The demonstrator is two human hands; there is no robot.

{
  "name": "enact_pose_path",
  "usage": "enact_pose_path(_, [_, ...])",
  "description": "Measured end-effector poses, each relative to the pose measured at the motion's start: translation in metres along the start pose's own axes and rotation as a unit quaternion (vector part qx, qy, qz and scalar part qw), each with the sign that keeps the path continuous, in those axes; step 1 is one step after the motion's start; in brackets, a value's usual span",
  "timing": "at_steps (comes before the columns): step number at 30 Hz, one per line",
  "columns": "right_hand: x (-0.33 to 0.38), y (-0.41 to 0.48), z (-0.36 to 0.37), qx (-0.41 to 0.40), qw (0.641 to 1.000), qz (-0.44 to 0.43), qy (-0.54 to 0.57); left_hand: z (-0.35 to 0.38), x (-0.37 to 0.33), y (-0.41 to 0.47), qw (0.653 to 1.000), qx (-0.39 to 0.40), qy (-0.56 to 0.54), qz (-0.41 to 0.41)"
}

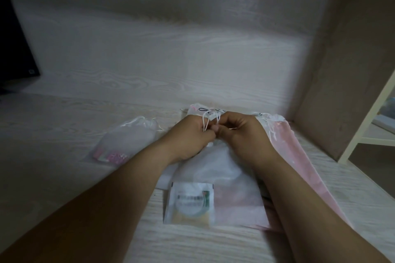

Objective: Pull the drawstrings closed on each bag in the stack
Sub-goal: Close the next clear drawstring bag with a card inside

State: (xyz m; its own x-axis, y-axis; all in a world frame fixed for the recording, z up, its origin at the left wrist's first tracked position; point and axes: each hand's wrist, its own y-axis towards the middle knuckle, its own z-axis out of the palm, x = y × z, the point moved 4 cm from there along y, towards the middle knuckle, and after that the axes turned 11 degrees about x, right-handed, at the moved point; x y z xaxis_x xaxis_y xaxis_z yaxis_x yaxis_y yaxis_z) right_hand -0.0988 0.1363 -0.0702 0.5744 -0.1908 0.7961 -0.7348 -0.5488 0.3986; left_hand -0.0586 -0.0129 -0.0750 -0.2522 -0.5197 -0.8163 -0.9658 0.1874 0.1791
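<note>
A translucent white drawstring bag (215,168) lies on top of a stack in front of me, with a printed packet (190,203) showing through its near end. My left hand (192,134) and my right hand (239,132) meet at the bag's far mouth, each pinching the thin white drawstrings (210,120). Under it lie pink bags (286,149) that reach out to the right. A separate white bag (130,139) with its mouth gathered lies to the left, with pink items inside.
The pale wood-grain tabletop (64,177) runs to a matching back panel. A dark monitor (15,49) stands at the far left. A brown side wall (342,70) and a cream shelf frame (372,126) close off the right.
</note>
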Motion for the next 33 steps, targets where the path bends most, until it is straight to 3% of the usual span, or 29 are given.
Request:
enact_pose_path(4, [0.001, -0.001, -0.005, -0.007, 0.997, 0.002, 0.076, -0.003, 0.006, -0.002, 0.979, 0.036, -0.199, -0.029])
enact_pose_path(11, [0.007, -0.002, -0.005, -0.004, 0.989, 0.01, 0.151, -0.007, 0.015, -0.002, 0.922, 0.093, -0.376, -0.029])
enact_pose_path(19, [0.012, -0.006, -0.007, 0.011, 0.973, 0.034, 0.227, -0.008, 0.018, -0.002, 0.936, 0.104, -0.334, -0.03])
enact_pose_path(23, [0.011, -0.006, -0.013, -0.002, 0.963, 0.062, 0.263, -0.012, 0.022, 0.0, 0.971, 0.073, -0.226, -0.026])
enact_pose_path(33, [0.007, -0.002, -0.014, -0.034, 0.97, 0.075, 0.228, -0.013, 0.027, 0.001, 0.979, 0.071, -0.19, -0.03])
